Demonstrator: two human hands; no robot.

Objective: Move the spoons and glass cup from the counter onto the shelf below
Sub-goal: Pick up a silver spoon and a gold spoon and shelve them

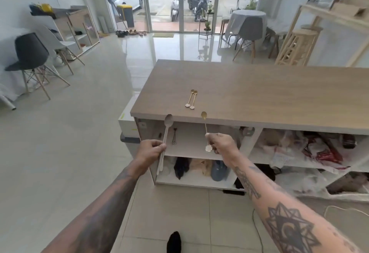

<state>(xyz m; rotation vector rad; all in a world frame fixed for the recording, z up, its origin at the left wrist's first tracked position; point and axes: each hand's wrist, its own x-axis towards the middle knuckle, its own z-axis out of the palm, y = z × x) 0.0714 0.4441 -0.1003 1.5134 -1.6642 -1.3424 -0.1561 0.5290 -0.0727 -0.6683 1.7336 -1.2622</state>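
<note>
Both arms stretched fwd toward the open front of the counter (259,93), forearms converging a bit, hands level w/ the upper shelf (191,151).

Left hand (152,150): knuckles up, fingers curled closed round the handle of a long silver spoon (166,133). Pinch sits roughly mid-handle. Bowl points up, reaching the counter's front edge; handle tail hangs down past the hand, in front of the lower shelf opening. Looks like maybe two pale handles in that grip, can't confirm, too blurry.

Right hand (221,143): wrist slightly cocked, thumb + fingers closed on the thin stem of a gold spoon (204,122). Bowl up, overlapping the counter edge in view; white flower-shaped end sticks out below the fingers, on the thumb side. Spoon near upright, small tilt left.

Hands apart, neither touching counter or shelf as far as I can see.

Still on the countertop: pair of gold spoons (191,98), side by side, touching or nearly, bowls away from the person, flower ends toward the front edge. Near the left front corner, between the two held spoons in view.

Upper shelf left bay: small dark thin item (174,138) standing against the back, can't ID. Lower shelf: dark + beige cloth-like stuff. Right bays stuffed w/ plastic bags (299,149).

Glass cup: not visible anywhere in frame.
</note>
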